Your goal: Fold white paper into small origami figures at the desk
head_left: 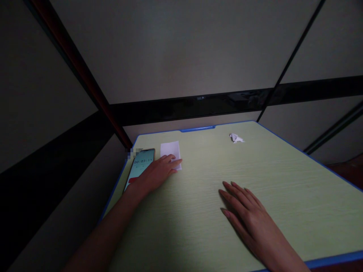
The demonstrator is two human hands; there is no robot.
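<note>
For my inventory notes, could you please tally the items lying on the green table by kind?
Phone: 1, screen lit, beside the left hand
Flat white paper: 1, under the left hand's fingertips
Folded paper figure: 1, near the far edge, untouched
Total: 3

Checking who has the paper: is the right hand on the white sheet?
No, the right hand lies flat on the bare table, while the left hand rests on the sheet beside the phone.
</note>
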